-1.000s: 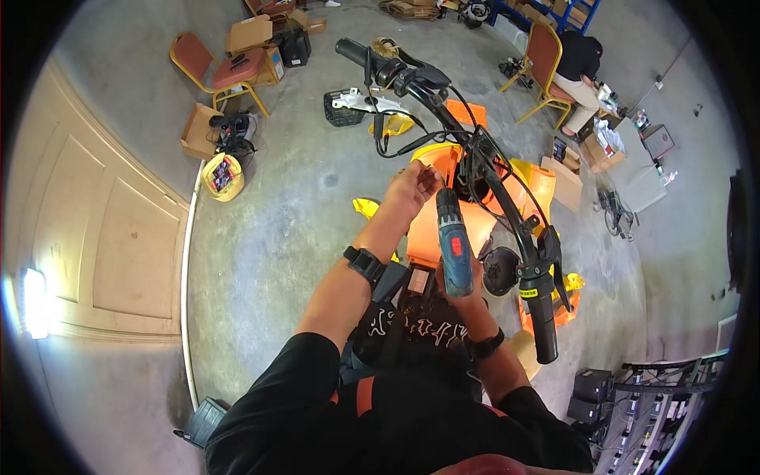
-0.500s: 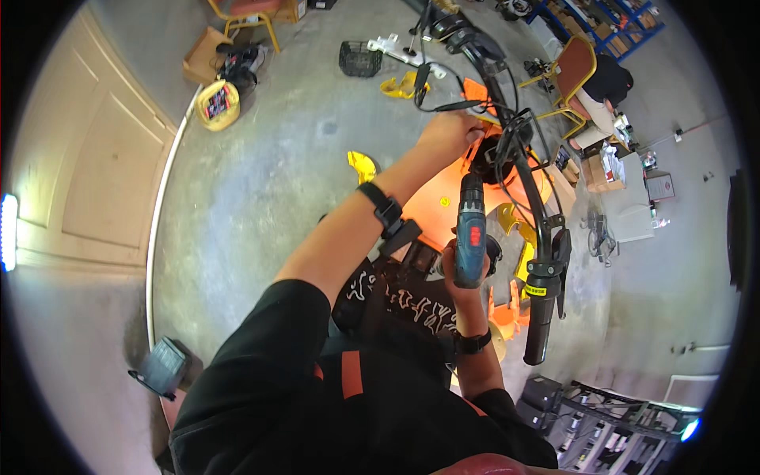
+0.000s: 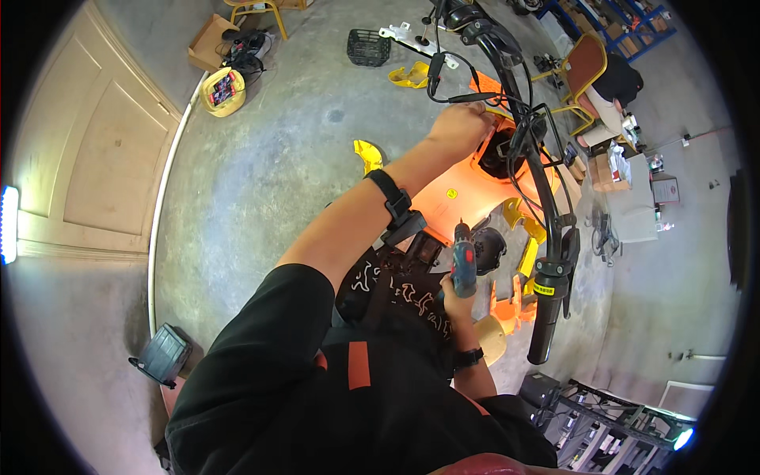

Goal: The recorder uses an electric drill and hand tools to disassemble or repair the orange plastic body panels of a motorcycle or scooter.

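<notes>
My right hand [image 3: 456,301] is wrapped round the grip of a blue-grey cordless drill [image 3: 465,267]. The drill's bit points away from me and stands clear of the orange body panel [image 3: 451,204] of a scooter-like vehicle. At the far end of that panel, by its dark opening [image 3: 500,154], my left hand [image 3: 461,131] is closed against the orange edge. Its fingertips are partly hidden, so what they pinch cannot be made out. Black handlebars [image 3: 526,111] with loose cables run along the right of the panel, above the opening.
Yellow plastic parts [image 3: 368,156] and a black basket [image 3: 369,47] lie on the floor. Orange parts [image 3: 513,307] and a dark round piece [image 3: 489,250] are right of the drill. A person [image 3: 606,99] sits near a chair [image 3: 583,73] at the far right.
My right hand has drawn the drill back toward me, away from the dark opening. My left hand stays at the orange panel's far edge. The whole view has shifted slightly.
</notes>
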